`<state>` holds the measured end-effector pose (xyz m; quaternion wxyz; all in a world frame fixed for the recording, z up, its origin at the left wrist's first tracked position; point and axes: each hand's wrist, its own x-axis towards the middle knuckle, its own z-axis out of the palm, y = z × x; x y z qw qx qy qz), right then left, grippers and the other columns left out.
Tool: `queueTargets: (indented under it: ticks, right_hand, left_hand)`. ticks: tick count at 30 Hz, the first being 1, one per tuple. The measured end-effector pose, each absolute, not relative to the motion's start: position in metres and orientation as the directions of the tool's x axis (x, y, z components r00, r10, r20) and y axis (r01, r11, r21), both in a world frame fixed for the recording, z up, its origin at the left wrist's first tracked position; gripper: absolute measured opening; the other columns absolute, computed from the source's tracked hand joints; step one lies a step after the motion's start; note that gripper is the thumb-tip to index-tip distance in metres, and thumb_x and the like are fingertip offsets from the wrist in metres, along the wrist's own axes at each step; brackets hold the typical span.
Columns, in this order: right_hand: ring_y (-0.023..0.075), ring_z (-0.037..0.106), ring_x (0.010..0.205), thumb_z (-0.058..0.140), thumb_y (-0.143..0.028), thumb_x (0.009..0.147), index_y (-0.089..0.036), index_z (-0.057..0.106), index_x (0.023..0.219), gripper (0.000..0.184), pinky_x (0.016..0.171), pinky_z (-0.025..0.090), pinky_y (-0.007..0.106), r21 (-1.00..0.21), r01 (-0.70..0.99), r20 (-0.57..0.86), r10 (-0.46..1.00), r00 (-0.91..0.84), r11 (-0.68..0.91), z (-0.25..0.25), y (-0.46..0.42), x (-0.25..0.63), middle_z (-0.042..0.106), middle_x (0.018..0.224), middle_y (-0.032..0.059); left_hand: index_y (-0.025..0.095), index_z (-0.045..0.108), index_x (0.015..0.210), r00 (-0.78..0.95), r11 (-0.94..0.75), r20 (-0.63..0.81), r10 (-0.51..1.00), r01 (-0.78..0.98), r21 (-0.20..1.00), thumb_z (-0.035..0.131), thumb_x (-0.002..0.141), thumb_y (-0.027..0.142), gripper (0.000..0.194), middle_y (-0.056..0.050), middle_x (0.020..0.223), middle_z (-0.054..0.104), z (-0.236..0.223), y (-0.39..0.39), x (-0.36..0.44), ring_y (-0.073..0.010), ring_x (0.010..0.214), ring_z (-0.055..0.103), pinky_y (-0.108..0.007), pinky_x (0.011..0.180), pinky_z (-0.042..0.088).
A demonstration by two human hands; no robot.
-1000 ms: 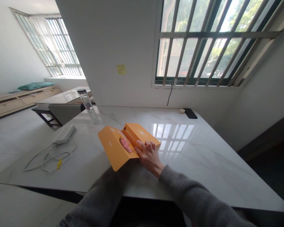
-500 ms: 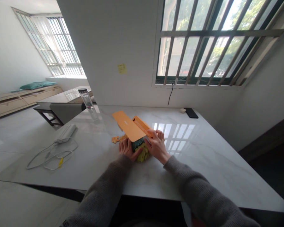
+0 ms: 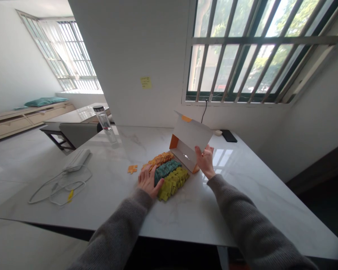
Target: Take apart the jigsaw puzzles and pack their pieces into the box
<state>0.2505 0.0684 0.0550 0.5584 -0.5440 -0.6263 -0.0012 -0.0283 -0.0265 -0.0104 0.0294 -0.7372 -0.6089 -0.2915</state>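
Grey knit sleeves (image 3: 115, 236) lead up to both hands on the marble bench (image 3: 242, 210). The left hand (image 3: 148, 181) lies palm down with its fingers spread, its fingertips and thumb against the left side of a packed block of jigsaw pieces (image 3: 166, 175), pinching nothing. That block sits just right of the left hand in three bands: yellow nearest the person, teal in the middle and orange farthest. A single loose orange jigsaw piece (image 3: 132, 169) lies apart, just ahead and left of the left hand.

The right hand (image 3: 205, 162) is raised, its fingers reaching up to the lower edge of the lid of an orange carton (image 3: 186, 144); whether they pinch that edge, I cannot tell. The carton stands open just left of the right hand, beside the block, showing its white inside.

Farther from the hands, a glass bottle (image 3: 102, 120) with a dark cap stands left of the carton, and a white power bank (image 3: 77, 159) with a looped cable (image 3: 59, 191) lies left of the left hand. A black phone (image 3: 228, 135) lies beyond the right hand, below a barred window (image 3: 259, 48).
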Motion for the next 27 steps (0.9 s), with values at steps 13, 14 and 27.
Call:
queueTargets:
  ticks: [13, 14, 27]
  right_hand:
    - [0.0247, 0.063, 0.089, 0.055, -0.047, 0.083, -0.012, 0.066, 0.105, 0.043, 0.077, 0.049, 0.037, -0.942, 0.244, 0.333, 0.751, 0.571, 0.233, 0.011, 0.105, 0.322, 0.071, 0.1, 0.0125]
    - [0.0248, 0.063, 0.09, 0.055, -0.045, 0.083, -0.012, 0.066, 0.105, 0.042, 0.079, 0.049, 0.037, -0.938, 0.259, 0.341, 0.757, 0.557, 0.232, 0.009, 0.102, 0.325, 0.071, 0.101, 0.0126]
    - [0.026, 0.051, 0.121, 0.042, -0.015, 0.079, -0.019, 0.072, 0.117, 0.049, 0.111, 0.037, 0.05, -0.67, 0.633, 0.535, 0.844, 0.049, 0.388, 0.007, 0.075, 0.33, 0.058, 0.129, 0.0118]
  left_hand:
    - [0.018, 0.042, 0.144, 0.136, -0.316, 0.473, 0.87, 0.892, 0.324, 0.041, 0.095, 0.046, 0.056, -0.015, 0.144, 0.041, -0.008, -0.022, -0.026, -0.031, 0.134, 0.039, -0.049, 0.112, 0.033]
    - [0.018, 0.043, 0.143, 0.142, -0.325, 0.476, 0.868, 0.887, 0.328, 0.042, 0.094, 0.046, 0.056, -0.015, 0.144, 0.041, -0.005, -0.022, -0.024, -0.0309, 0.134, 0.039, -0.049, 0.112, 0.033]
    - [0.019, 0.059, 0.128, 0.477, -0.611, 0.397, 0.784, 0.706, 0.358, 0.052, 0.089, 0.034, 0.043, -0.011, 0.136, 0.059, 0.047, 0.017, 0.034, -0.0296, 0.132, 0.048, -0.05, 0.115, 0.033]
